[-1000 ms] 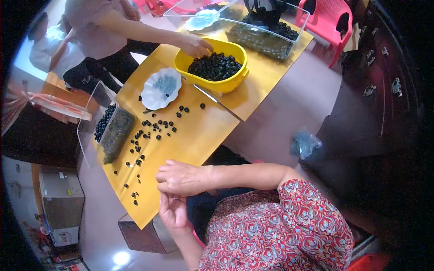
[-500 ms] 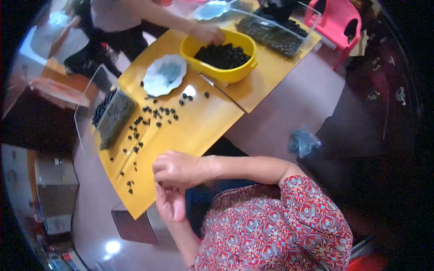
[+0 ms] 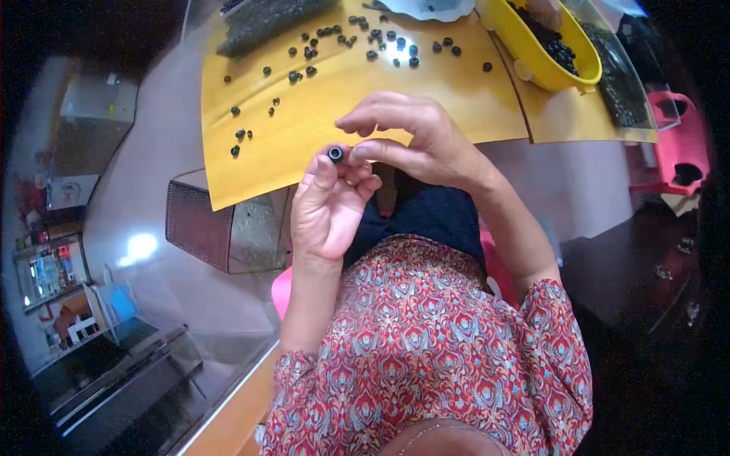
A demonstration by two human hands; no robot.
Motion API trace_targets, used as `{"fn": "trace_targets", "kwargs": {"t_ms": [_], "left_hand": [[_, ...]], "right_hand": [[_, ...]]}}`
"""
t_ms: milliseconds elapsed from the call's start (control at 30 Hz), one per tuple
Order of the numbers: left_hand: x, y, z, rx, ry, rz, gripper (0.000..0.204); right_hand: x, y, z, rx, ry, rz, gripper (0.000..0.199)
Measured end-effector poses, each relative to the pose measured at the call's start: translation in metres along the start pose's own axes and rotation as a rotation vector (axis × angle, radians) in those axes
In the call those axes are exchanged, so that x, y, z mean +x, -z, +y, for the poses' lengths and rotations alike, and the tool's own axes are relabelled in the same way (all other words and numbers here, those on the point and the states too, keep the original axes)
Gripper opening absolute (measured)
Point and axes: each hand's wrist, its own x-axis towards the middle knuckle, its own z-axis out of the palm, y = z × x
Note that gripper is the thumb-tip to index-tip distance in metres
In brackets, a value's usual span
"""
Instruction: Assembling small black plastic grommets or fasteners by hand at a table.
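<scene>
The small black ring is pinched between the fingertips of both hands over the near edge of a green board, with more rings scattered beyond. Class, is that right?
Not quite. The head view shows the board is yellow, not green. The small black ring is pinched between the left hand and right hand, more rings scattered beyond.

the person wears a short-sleeved top (image 3: 449,342) in red with a dense grey-blue and cream ornamental print, filling the lower centre of the frame. dark navy trousers (image 3: 426,216) show above it at mid-frame. both forearms are bare; the left hand (image 3: 328,205) and right hand (image 3: 414,140) carry no rings or watch.
</scene>
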Motion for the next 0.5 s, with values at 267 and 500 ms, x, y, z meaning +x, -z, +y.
{"fn": "trace_targets", "kwargs": {"t_ms": [267, 500], "left_hand": [[0.003, 0.015, 0.009, -0.066, 0.002, -0.079, 0.022], [0.003, -0.001, 0.017, 0.495, -0.323, 0.102, 0.028]], "right_hand": [[-0.002, -0.006, 0.014, -0.080, -0.098, -0.073, 0.020], [0.002, -0.012, 0.006, 0.065, -0.184, -0.096, 0.017]]}}
